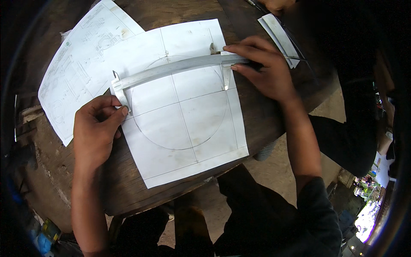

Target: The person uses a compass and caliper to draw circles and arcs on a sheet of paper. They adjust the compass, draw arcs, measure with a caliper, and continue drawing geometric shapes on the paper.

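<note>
The step in hand looks to be measuring across the drawn circle (180,103) with the caliper (171,70). The caliper lies over the far half of the white sheet (160,132) on the table (265,122), its jaws spread wide, their tips near the circle's left and right edges, close to the ruled cross line. The left hand (97,128) has a narrow pinch grip on the left jaw, near its tip; the right hand (267,68) has the sliding end between thumb and fingers. The next move seems to call for fine slides by the right hand while the left tip is kept on the line; a tilt of the bar could spoil the reading. A second sheet (79,68) lies far left, partly under the first; folded paper (280,43) lies far right, near another person's hand (278,5).
</note>
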{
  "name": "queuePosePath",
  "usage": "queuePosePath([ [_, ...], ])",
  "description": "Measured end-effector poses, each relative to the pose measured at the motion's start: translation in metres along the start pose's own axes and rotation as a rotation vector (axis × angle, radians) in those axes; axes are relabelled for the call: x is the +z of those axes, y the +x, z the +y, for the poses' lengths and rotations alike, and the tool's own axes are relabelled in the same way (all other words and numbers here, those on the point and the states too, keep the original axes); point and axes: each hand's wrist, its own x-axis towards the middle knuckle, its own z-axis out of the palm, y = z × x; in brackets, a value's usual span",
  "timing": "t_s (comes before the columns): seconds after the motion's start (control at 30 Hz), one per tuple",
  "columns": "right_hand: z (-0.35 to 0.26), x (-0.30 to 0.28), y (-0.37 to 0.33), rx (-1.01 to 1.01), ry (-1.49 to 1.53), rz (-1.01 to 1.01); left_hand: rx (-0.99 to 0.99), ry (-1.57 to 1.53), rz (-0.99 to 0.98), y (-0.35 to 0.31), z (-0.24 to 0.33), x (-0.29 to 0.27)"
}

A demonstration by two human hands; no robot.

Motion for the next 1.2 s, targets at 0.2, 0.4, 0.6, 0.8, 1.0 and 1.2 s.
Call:
queuePosePath([
  [0.2,-0.012,-0.005,0.004,0.097,-0.034,-0.052,0.011,0.014,0.004,-0.002,0.008,0.003],
  [0.4,-0.085,-0.07,-0.036,0.292,0.059,-0.105,0.167,-0.25,-0.027,-0.035,0.02,-0.034],
  [0.6,-0.132,-0.097,-0.041,0.433,0.443,-0.567,0.609,0.578,-0.019,-0.04,-0.019,-0.012],
  [0.8,-0.158,-0.119,-0.016,0.31,0.471,-0.766,0.365,0.379,-0.01,-0.051,-0.018,-0.012],
  [1.0,-0.18,-0.149,-0.002,0.277,0.286,-0.879,0.355,0.407,-0.022,-0.065,-0.02,-0.017],
  [1.2,-0.134,-0.115,-0.013,0.411,0.247,-0.61,0.247,0.06,-0.052,-0.041,-0.024,-0.024],
])
